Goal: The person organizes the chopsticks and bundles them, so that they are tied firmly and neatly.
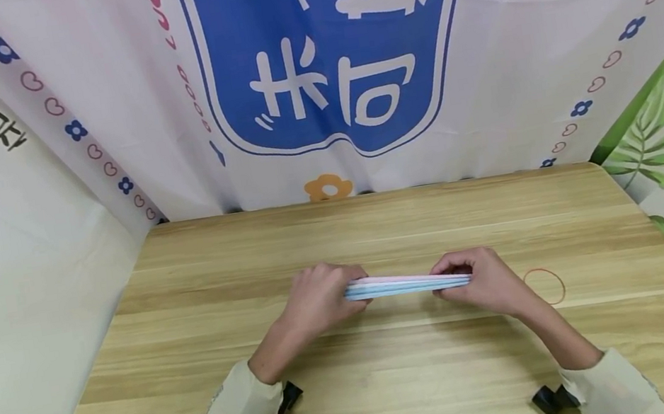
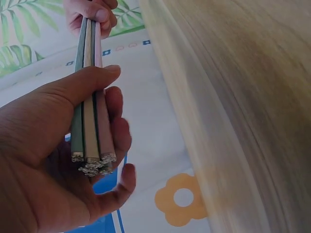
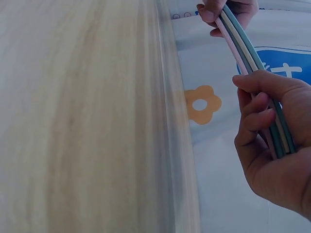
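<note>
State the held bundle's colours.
The bundle: pink, whitish and teal, clearest in the right wrist view.

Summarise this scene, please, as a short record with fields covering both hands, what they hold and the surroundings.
Left hand: grips the bundle of strips near one end
Right hand: grips the same bundle near its other end
Bundle colours: pink, pale cream and blue-green, lying side by side
Surface: wood-grain table
Loose item: thin red loop on the table, beside the right hand
Backdrop: printed cloth at the table's far edge
</note>
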Available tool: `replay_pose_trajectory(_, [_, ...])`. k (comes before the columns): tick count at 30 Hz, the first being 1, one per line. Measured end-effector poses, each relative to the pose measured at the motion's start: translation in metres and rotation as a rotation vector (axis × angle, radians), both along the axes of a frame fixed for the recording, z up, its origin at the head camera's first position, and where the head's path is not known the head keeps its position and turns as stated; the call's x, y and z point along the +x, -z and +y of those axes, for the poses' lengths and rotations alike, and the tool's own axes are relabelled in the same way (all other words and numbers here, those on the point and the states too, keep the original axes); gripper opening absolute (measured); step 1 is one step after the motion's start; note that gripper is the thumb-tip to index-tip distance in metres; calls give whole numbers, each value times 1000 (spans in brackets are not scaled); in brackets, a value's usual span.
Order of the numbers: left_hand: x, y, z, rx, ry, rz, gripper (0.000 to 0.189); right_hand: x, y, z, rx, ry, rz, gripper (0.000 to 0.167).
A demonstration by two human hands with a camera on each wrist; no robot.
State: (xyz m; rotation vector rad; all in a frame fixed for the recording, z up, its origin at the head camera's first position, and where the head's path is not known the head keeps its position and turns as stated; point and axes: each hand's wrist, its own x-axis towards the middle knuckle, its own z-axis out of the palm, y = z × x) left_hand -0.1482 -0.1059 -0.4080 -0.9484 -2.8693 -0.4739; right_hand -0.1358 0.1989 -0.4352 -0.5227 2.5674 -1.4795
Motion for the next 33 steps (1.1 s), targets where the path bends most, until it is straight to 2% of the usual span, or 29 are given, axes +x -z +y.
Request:
replay_pose_trajectory(4, [-1, 1, 0, -15, 28, -21, 15, 0, 0, 0, -3, -3, 6, 18])
replay_pose_trajectory(11, [-4, 2, -3, 39, 108, -168, 32, -1, 2, 1, 22, -6, 16, 18])
replay_pose_trajectory(16, [-6, 0, -5, 70, 136, -206, 30, -1, 2, 1, 8, -3, 14, 18])
replay_pose_trajectory(21, [-6, -1, -3, 36, 126, -207, 21, 0, 3, -2, -13, 5, -1, 16])
replay_pose_trajectory(27, [-6, 2, -2, 15, 144, -191, 25, -1, 2, -2, -15, -5, -17, 16])
replay_pose_trajectory(33, [-8, 3, -3, 34, 170, -135, 21, -1, -1, 2, 16, -43, -9, 17])
